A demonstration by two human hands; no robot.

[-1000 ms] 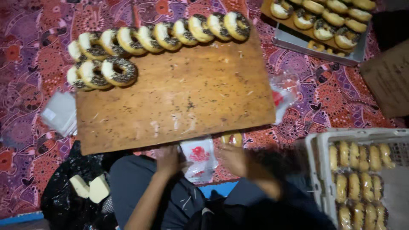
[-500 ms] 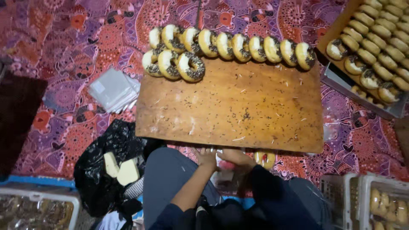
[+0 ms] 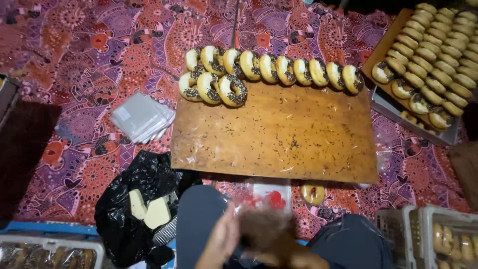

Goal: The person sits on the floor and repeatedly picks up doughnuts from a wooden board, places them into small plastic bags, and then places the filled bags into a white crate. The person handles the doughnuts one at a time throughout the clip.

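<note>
Both blurred hands (image 3: 259, 239) now lower, grip around crinkly clear plastic bag (image 3: 264, 199), beside speckled wooden board (image 3: 279, 134)

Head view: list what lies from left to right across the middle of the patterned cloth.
Dark mat → stack of clear plastic bags → wooden board with its row of sprinkled doughnuts → tray of doughnuts.

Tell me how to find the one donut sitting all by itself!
Find the big wooden board on the purple patterned cloth. Look just below its near edge, towards the right. There lies a single wrapped donut on the cloth; all the others sit in rows.
</note>
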